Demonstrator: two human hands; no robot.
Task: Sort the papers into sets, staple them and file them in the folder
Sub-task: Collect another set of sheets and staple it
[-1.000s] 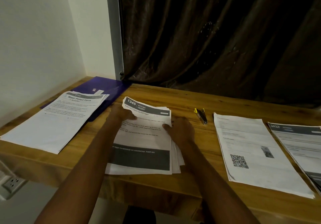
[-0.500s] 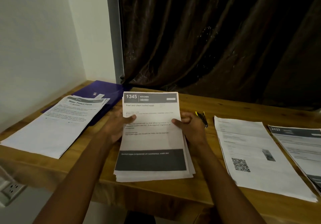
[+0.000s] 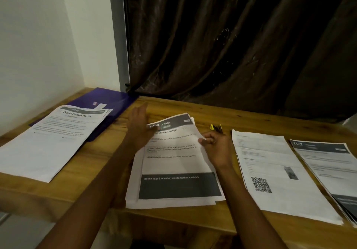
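Wooden desk (image 3: 193, 227), right hand (image 3: 218, 148) pinching paper stack (image 3: 177, 163), left hand (image 3: 139, 127) flat atop.

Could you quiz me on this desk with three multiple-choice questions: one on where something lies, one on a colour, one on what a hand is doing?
1. Where is the folder?
A. Far left of the desk, partly under a paper set
B. At the right edge
C. In the person's lap

2. What colour is the folder?
A. Red
B. Purple
C. Green

3. What is the right hand doing?
A. Resting flat on the desk
B. Holding the stapler
C. Pinching the right edge of the middle stack

Answers:
1 A: it lies by the wall with the "Water Potted Plants" set overlapping it.
2 B: its cover shows purple.
3 C: thumb and fingers close on the sheet's edge, while the left hand is open at the stack's top left corner.
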